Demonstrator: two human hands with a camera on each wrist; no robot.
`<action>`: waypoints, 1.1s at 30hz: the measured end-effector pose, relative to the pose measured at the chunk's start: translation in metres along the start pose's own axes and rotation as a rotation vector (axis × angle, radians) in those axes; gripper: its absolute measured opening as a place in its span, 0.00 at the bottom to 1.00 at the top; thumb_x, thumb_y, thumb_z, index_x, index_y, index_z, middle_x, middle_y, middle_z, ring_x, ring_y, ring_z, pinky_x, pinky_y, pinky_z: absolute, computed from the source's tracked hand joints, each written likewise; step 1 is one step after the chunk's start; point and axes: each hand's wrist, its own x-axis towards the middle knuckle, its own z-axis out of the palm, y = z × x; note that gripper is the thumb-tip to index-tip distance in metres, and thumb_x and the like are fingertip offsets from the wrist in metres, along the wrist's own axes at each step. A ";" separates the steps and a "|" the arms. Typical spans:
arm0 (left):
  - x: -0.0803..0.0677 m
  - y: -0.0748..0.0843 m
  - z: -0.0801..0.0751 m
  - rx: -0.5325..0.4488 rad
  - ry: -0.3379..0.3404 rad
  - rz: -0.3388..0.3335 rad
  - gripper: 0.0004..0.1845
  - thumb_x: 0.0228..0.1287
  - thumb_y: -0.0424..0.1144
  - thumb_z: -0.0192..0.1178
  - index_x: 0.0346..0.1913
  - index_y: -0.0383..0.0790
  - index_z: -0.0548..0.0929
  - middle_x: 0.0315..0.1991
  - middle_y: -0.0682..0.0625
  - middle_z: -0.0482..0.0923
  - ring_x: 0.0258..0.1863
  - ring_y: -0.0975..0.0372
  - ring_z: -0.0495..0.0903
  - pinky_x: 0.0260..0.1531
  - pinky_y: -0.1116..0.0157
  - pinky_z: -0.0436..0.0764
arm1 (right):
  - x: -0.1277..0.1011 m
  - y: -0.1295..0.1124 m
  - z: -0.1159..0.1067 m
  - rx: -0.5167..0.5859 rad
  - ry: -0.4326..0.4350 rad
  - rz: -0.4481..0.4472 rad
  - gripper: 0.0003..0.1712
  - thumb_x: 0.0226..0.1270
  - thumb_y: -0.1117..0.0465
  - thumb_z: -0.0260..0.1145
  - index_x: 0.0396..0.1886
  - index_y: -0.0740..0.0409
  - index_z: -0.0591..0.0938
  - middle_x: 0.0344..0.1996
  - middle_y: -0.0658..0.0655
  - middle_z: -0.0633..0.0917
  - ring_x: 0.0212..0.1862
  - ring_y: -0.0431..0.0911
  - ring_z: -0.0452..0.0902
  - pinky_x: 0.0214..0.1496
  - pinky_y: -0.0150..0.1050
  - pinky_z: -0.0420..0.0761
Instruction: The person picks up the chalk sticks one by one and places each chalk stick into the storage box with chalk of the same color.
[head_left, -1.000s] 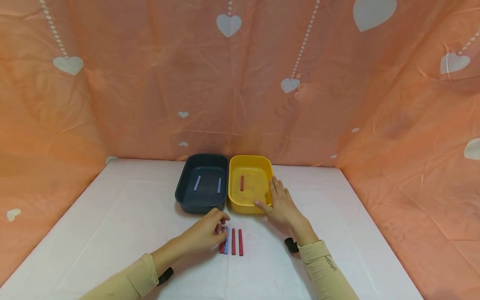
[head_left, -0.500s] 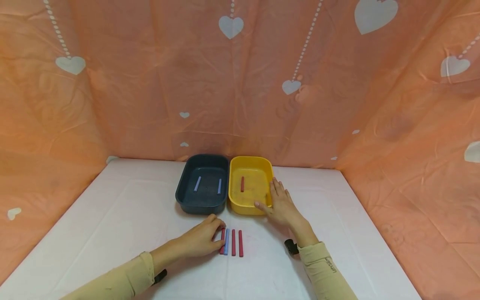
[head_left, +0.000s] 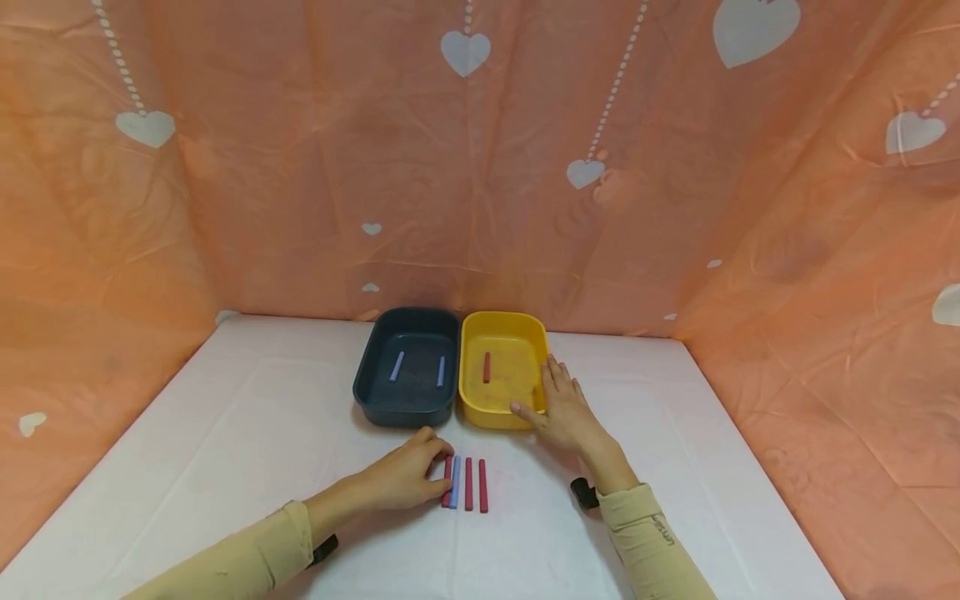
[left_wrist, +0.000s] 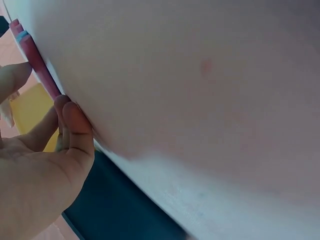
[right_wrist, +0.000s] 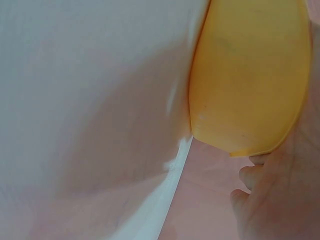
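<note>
My left hand [head_left: 393, 477] is at the row of chalk sticks on the table, its thumb and curled fingers pinching the leftmost red chalk stick [left_wrist: 41, 67]. Right beside that stick lies a blue chalk stick [head_left: 455, 483]. Two more red ones, a nearer red stick [head_left: 468, 485] and an outer red stick [head_left: 483, 486], lie parallel to its right. My right hand [head_left: 566, 415] rests with extended fingers on the right rim of the yellow tray [head_left: 497, 417]. In that tray is one red chalk stick [head_left: 487, 367].
A dark blue tray [head_left: 405, 414] stands against the yellow one on its left, with two blue chalk sticks [head_left: 397, 367] inside. White cloth [head_left: 225, 433] covers the table. Orange cloth walls [head_left: 480, 208] with hearts enclose the back and sides.
My left hand has drawn back slightly to the left, from over the blue chalk stick onto the leftmost red one. The right hand stays on the yellow tray.
</note>
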 end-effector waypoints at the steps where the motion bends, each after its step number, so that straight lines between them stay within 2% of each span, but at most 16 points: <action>1: 0.000 0.000 0.000 -0.017 -0.001 -0.002 0.21 0.65 0.41 0.71 0.57 0.34 0.82 0.42 0.51 0.69 0.37 0.62 0.71 0.37 0.65 0.73 | 0.000 0.000 0.000 0.000 -0.001 0.001 0.61 0.73 0.31 0.59 0.82 0.71 0.46 0.84 0.67 0.42 0.84 0.63 0.36 0.82 0.60 0.42; 16: 0.002 0.003 -0.003 -0.216 0.014 -0.023 0.22 0.61 0.33 0.74 0.55 0.35 0.78 0.44 0.49 0.74 0.42 0.59 0.76 0.41 0.67 0.79 | 0.000 0.000 -0.001 -0.011 -0.005 0.002 0.62 0.74 0.29 0.57 0.82 0.71 0.45 0.84 0.67 0.42 0.83 0.63 0.36 0.82 0.60 0.42; 23: 0.002 0.005 -0.002 -0.304 0.034 0.001 0.21 0.59 0.28 0.73 0.54 0.33 0.77 0.41 0.49 0.76 0.40 0.59 0.79 0.40 0.68 0.80 | 0.000 0.000 -0.001 -0.017 0.000 -0.007 0.61 0.74 0.31 0.58 0.82 0.71 0.45 0.84 0.67 0.41 0.83 0.63 0.37 0.82 0.60 0.43; 33: 0.003 0.010 -0.001 -0.355 0.039 0.003 0.19 0.61 0.26 0.71 0.53 0.33 0.77 0.41 0.48 0.79 0.41 0.59 0.80 0.43 0.68 0.82 | 0.001 0.001 0.000 -0.008 0.003 -0.005 0.61 0.74 0.31 0.59 0.82 0.71 0.45 0.83 0.68 0.43 0.83 0.64 0.38 0.82 0.61 0.43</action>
